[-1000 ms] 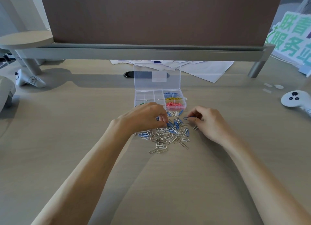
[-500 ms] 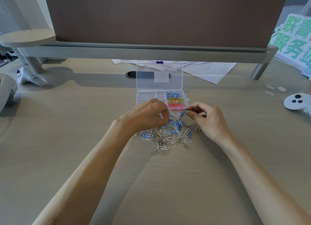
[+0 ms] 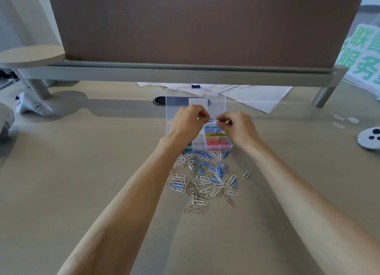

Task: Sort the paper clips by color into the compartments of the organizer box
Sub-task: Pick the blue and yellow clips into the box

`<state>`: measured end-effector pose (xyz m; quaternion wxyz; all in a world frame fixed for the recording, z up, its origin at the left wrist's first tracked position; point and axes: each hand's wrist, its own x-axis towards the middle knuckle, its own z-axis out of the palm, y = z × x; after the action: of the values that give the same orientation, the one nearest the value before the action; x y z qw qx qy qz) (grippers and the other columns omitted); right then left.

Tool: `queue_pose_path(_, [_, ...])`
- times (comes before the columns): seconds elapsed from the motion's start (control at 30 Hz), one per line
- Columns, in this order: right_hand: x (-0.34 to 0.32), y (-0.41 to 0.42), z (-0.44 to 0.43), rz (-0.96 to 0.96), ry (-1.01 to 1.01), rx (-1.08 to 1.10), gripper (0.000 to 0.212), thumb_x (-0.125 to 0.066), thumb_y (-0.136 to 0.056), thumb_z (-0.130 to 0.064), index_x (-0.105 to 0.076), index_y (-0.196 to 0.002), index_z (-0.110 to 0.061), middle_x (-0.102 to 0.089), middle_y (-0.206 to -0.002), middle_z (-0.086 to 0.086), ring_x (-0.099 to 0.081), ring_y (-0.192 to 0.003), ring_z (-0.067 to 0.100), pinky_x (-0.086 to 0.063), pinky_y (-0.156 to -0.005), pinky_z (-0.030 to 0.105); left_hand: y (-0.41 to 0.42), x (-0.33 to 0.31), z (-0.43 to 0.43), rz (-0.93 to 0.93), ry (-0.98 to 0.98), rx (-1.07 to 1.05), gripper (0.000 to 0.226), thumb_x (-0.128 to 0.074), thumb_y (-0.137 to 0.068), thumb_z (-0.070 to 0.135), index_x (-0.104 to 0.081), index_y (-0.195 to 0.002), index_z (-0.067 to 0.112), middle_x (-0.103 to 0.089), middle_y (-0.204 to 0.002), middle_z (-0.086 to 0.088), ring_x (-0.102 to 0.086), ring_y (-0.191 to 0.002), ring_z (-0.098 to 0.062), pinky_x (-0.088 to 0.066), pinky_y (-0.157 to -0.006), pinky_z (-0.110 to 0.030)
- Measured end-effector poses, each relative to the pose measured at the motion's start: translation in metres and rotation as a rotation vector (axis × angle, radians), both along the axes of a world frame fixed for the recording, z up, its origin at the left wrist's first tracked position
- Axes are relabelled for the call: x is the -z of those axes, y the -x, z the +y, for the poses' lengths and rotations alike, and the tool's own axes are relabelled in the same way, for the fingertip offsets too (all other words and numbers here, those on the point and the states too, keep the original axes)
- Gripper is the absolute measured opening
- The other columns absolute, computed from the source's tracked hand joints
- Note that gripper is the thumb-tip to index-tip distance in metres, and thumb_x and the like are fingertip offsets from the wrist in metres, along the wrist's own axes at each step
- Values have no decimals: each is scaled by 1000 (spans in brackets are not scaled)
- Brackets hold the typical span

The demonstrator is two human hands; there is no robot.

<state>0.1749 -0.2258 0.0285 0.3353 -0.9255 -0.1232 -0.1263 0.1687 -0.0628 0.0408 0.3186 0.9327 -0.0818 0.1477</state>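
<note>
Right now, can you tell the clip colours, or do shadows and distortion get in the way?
Head view: soft, even light, so the loose pile reads clearly as blue and silver-white; head view: wide-angle distortion bows the divider rail, whose shadow falls behind the organizer box; head view: the clips pinched in the left hand and right hand look small and blurred.

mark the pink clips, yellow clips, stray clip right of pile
pink clips (image 3: 218,142), head view, middle of heap
yellow clips (image 3: 214,134), head view, middle of heap
stray clip (image 3: 246,174), head view, its middle
</note>
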Motion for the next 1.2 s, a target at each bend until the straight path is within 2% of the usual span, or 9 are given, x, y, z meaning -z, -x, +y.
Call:
queue_pose_path(0.13, [-1, 3, -4, -48, -42, 21, 23, -60, -93, -15, -68, -115, -16, -68, -106, 1, -52, -79, 11, -37, -73, 22, -7, 0, -5, -10, -52, -37, 12, -60, -92, 22, -71, -97, 24, -71, -98, 5, -63, -91, -17, -55, -74, -37])
queue_pose_path(0.27, [-5, 9, -16, -97, -120, 52, 20, -60, -91, -8, -72, -106, -15, -70, -101, -2, -54, -78, 6, -35, -65, 5, -7, 3, -6, -1, -94, -38, 12, -61, -93, 23, -72, -98, 24, -71, -99, 6, -63, -88, -16, -49, -66, -29])
queue_pose_path(0.33, [-8, 11, -21, -78, -100, 69, 19, -61, -90, -9, -73, -102, -16, -68, -92, -5, -54, -75, 7, -38, -65, 13, -6, 4, -7, 2, -105, -27, 12, -62, -93, 23, -72, -99, 23, -71, -100, 6, -63, -87, -16, -45, -65, -26])
queue_pose_path(0.43, [-7, 10, -26, 28, 47, 69, 13, -66, -87, -13, -75, -92, -20, -65, -82, -6, -52, -72, 12, -36, -67, 22, -2, 4, -8, -4, -105, -15, 16, -62, -93, 29, -72, -103, 22, -70, -103, 7, -62, -88, -14, -43, -65, -25])
queue_pose_path(0.57, [-10, 6, -22, 35, 222, 38, 3, -73, -81, -21, -75, -83, -22, -69, -94, -1, -59, -92, 18, -46, -73, 31, 6, 5, -1, -43, -86, -39, 16, -58, -94, 28, -70, -103, 23, -70, -104, 7, -62, -92, -13, -49, -69, -27])
queue_pose_path(0.67, [-20, 4, -13, -3, 423, 21, 11, -74, -82, -26, -76, -89, -19, -65, -97, 2, -53, -103, 22, -43, -76, 31, 12, 6, 8, 5, -170, -40, 18, -56, -94, 23, -69, -106, 24, -68, -109, 7, -62, -98, -14, -48, -73, -27])
queue_pose_path(0.77, [-25, 0, -5, 19, 555, -9, 13, -73, -83, -25, -76, -94, -18, -66, -101, 5, -50, -107, 25, -45, -79, 36, 14, 8, 12, 42, -249, -8, 22, -59, -94, 23, -66, -115, 24, -67, -116, 6, -58, -107, -14, -49, -83, -31])
queue_pose_path(0.97, [-27, -7, 0, 86, 621, -36, 9, -72, -84, -23, -73, -93, -19, -65, -104, 7, -45, -110, 26, -43, -78, 38, 15, 11, 14, 22, -286, -12, 27, -60, -94, 26, -64, -120, 26, -68, -114, 7, -52, -112, -14, -49, -84, -34])
queue_pose_path(1.2, [-26, -6, -5, 55, 609, -63, 15, -64, -90, -27, -71, -99, -17, -61, -110, 4, -43, -113, 26, -43, -87, 42, 17, 11, 15, 13, -278, 3, 28, -57, -95, 26, -63, -122, 26, -67, -115, 6, -52, -112, -15, -48, -80, -33])
